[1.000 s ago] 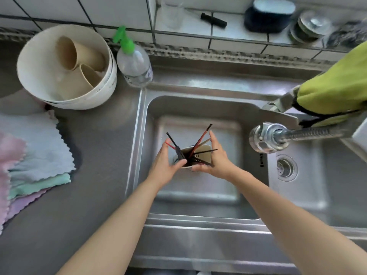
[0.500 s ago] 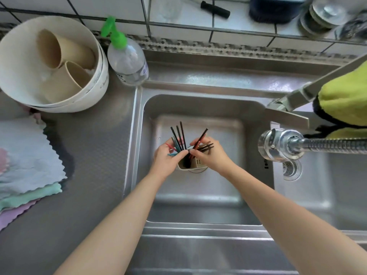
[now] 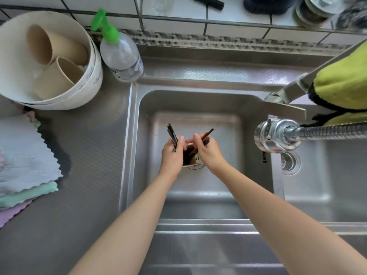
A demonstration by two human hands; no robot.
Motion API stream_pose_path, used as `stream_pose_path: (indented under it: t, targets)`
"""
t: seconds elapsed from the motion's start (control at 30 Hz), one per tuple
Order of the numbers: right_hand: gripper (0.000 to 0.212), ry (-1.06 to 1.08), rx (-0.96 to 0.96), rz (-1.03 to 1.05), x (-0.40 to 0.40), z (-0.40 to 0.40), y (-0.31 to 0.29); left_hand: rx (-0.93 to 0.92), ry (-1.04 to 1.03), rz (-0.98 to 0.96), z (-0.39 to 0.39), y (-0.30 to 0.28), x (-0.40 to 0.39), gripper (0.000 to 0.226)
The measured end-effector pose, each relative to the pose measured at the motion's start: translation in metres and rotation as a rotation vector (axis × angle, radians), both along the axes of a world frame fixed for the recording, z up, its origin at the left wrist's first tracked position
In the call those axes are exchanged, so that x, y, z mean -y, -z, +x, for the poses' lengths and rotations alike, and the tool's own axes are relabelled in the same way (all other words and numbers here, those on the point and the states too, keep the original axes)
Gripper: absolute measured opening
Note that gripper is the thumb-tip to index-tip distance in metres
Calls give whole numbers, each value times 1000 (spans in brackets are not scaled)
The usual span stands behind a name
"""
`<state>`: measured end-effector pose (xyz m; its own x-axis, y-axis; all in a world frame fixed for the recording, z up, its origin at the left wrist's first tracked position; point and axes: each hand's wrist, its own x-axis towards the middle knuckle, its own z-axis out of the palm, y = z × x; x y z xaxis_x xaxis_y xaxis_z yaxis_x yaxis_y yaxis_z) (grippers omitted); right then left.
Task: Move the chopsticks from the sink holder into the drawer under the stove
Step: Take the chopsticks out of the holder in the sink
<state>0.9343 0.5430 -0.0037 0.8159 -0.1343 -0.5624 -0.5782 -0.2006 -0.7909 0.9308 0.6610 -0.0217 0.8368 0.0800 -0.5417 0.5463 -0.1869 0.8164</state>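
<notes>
Head view: left hand (image 3: pixel 171 155) gripped dark chopsticks (image 3: pixel 172 134), tips toward 11 o'clock. Right hand (image 3: pixel 207 152) fingers closed round reddish chopsticks (image 3: pixel 207 133) in holder (image 3: pixel 195 159), mid sink (image 3: pixel 198 100).

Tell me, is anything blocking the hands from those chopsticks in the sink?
Nothing visible does. The left hand already grips a dark bunch of chopsticks, and the right hand grips the reddish chopsticks leaning out of the holder. The faucet head hangs off to the right. The drawer is out of view.
</notes>
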Motion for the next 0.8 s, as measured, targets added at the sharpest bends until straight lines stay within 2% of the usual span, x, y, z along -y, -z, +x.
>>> stream_pose_path:
  t: [0.13,0.3,0.57,0.67,0.8]
  targets:
    - [45,-29,65,-30,-5,1,-10,46,-47,-20,-2,-13,7,35]
    - [45,-57,211,-101,-7,3,-30,165,-33,-51,3,-41,6,50]
    - [45,-123,471,-107,-1,-18,-90,307,-7,-135,-11,-101,-12,42]
    - [45,-76,477,-72,0,-35,-112,368,-68,-213,-28,-119,-15,42]
    - [50,16,454,-18,9,-75,-138,329,-206,-294,-64,-138,-9,48]
